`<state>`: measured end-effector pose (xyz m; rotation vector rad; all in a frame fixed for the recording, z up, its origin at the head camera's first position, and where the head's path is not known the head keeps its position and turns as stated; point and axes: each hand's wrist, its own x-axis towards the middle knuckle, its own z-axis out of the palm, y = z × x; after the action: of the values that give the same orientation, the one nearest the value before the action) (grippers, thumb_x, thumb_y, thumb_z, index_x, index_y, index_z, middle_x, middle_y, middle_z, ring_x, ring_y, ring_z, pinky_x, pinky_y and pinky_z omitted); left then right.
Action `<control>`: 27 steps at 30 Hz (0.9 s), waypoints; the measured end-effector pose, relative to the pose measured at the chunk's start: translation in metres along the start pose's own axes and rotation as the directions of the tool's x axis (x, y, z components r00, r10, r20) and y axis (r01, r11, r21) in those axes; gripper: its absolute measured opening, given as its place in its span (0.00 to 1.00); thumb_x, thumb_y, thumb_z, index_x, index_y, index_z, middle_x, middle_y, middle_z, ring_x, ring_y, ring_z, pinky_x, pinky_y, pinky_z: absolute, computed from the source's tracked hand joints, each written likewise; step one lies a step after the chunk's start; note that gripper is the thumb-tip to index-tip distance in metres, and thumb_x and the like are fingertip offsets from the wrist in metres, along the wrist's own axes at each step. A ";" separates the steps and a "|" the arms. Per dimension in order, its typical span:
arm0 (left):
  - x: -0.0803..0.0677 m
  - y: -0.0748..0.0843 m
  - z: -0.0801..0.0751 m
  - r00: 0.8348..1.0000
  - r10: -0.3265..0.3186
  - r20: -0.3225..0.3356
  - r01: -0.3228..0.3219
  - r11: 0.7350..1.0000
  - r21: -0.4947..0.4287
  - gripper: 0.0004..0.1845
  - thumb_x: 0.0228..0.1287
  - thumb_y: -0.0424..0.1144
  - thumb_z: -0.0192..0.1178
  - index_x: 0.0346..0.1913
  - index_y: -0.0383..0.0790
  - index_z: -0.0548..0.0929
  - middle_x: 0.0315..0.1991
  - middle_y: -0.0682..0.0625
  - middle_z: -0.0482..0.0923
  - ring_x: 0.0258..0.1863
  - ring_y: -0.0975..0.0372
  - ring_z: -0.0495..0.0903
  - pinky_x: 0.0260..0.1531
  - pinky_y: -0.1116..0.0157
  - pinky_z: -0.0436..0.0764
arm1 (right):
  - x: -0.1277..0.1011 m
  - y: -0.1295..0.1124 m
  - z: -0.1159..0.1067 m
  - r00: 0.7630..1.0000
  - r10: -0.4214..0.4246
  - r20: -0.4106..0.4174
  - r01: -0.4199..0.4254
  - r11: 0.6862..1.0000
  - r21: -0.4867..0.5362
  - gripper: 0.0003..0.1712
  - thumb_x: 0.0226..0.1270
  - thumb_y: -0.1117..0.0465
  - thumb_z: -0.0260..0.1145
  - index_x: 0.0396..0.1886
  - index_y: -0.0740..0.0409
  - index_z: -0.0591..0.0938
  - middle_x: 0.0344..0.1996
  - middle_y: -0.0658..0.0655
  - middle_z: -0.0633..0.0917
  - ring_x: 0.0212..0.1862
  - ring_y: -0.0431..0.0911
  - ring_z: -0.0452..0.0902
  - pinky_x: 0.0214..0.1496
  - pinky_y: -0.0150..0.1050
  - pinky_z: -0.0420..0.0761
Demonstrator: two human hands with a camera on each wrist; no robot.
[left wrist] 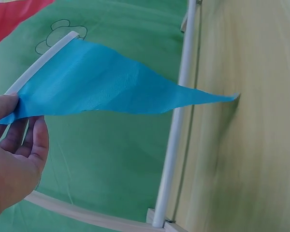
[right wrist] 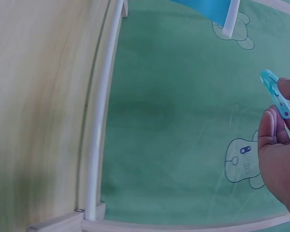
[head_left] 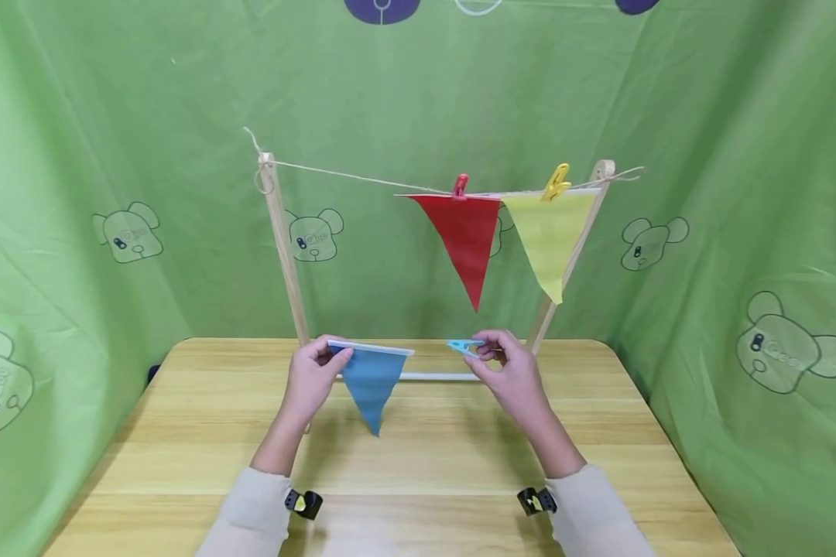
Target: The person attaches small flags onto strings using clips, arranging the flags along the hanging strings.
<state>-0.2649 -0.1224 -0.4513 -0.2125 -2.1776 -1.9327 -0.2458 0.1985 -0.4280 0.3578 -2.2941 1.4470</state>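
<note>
Above the table (head_left: 418, 464) our left hand (head_left: 311, 381) pinches the blue flag (head_left: 371, 387) by its corner; our right hand (head_left: 512, 374) pinches the blue peg (head_left: 464, 347); we should level the flag's white hem along the string (head_left: 362, 179) before clipping.

In the left wrist view the left hand (left wrist: 12, 159) is cut by the left and bottom edges, and its thumb hides the corner of the blue pennant (left wrist: 106, 92). The red pennant (left wrist: 14, 14) above it shows only a corner. In the right wrist view the right hand (right wrist: 280, 159) runs off the right edge; its fingers hide the rear of the blue clothespin (right wrist: 276, 99). The table (right wrist: 34, 111) is blurred.
</note>
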 end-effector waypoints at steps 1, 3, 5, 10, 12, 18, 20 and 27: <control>0.000 0.001 0.000 1.000 0.002 -0.001 -0.002 1.000 0.002 0.08 0.69 0.32 0.68 0.46 0.30 0.87 0.42 0.37 0.85 0.36 0.63 0.82 0.37 0.71 0.86 | 0.000 -0.001 0.000 1.000 -0.009 -0.001 0.009 1.000 -0.003 0.19 0.60 0.71 0.76 0.50 0.65 0.82 0.43 0.62 0.84 0.43 0.46 0.80 0.49 0.25 0.83; 0.001 0.004 -0.001 1.000 0.012 -0.007 -0.012 1.000 0.002 0.08 0.68 0.32 0.68 0.46 0.30 0.87 0.40 0.37 0.85 0.34 0.64 0.81 0.36 0.71 0.85 | 0.001 -0.005 0.000 1.000 -0.025 -0.003 0.025 1.000 -0.005 0.19 0.60 0.71 0.76 0.50 0.65 0.81 0.43 0.61 0.84 0.44 0.46 0.80 0.49 0.25 0.83; 0.003 0.007 -0.002 1.000 0.025 -0.015 -0.025 1.000 0.007 0.08 0.68 0.32 0.68 0.45 0.30 0.87 0.39 0.38 0.85 0.33 0.64 0.81 0.35 0.72 0.83 | 0.003 -0.009 -0.001 0.999 -0.046 -0.006 0.046 0.999 -0.007 0.19 0.60 0.71 0.76 0.50 0.66 0.81 0.44 0.63 0.84 0.44 0.46 0.80 0.49 0.25 0.83; 0.007 0.015 -0.003 0.999 0.050 -0.020 -0.050 0.999 0.003 0.09 0.69 0.33 0.67 0.46 0.29 0.86 0.39 0.36 0.84 0.33 0.65 0.80 0.35 0.73 0.82 | 0.008 -0.015 -0.002 0.996 -0.087 -0.004 0.087 0.996 -0.014 0.18 0.62 0.71 0.76 0.50 0.65 0.81 0.45 0.64 0.83 0.44 0.46 0.79 0.50 0.30 0.85; 0.008 0.017 -0.004 0.999 0.049 -0.023 -0.049 0.999 0.003 0.09 0.69 0.33 0.67 0.46 0.29 0.86 0.39 0.36 0.84 0.33 0.64 0.80 0.35 0.72 0.82 | 0.010 -0.018 -0.003 0.996 -0.094 0.003 0.094 0.995 -0.014 0.18 0.62 0.71 0.75 0.51 0.65 0.81 0.44 0.61 0.83 0.44 0.46 0.79 0.50 0.30 0.85; 0.012 0.024 -0.006 0.999 0.051 -0.020 -0.050 0.999 0.010 0.10 0.70 0.36 0.67 0.46 0.30 0.86 0.37 0.40 0.83 0.32 0.63 0.78 0.33 0.70 0.82 | 0.016 -0.031 -0.006 0.993 -0.114 0.012 0.114 0.993 -0.006 0.19 0.61 0.72 0.75 0.51 0.65 0.81 0.44 0.60 0.83 0.45 0.50 0.80 0.50 0.24 0.82; 0.013 0.026 -0.007 0.998 0.055 -0.016 -0.055 0.998 0.013 0.10 0.70 0.36 0.67 0.46 0.30 0.86 0.36 0.40 0.82 0.31 0.63 0.78 0.32 0.71 0.81 | 0.018 -0.033 -0.006 0.992 -0.128 0.011 0.129 0.992 -0.011 0.19 0.61 0.72 0.76 0.51 0.66 0.81 0.44 0.61 0.83 0.45 0.51 0.81 0.51 0.25 0.82; 0.016 0.032 -0.013 0.997 0.072 -0.025 -0.071 0.997 0.026 0.10 0.71 0.36 0.66 0.46 0.29 0.85 0.33 0.42 0.81 0.30 0.64 0.76 0.31 0.72 0.78 | 0.024 -0.044 -0.007 0.986 -0.164 0.022 0.165 0.986 -0.039 0.19 0.62 0.71 0.76 0.52 0.65 0.81 0.45 0.62 0.83 0.45 0.53 0.81 0.51 0.27 0.84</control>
<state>-0.2717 -0.1319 -0.4151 -0.2567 -2.1466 -1.8585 -0.2468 0.1853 -0.3790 0.5381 -2.2467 1.3193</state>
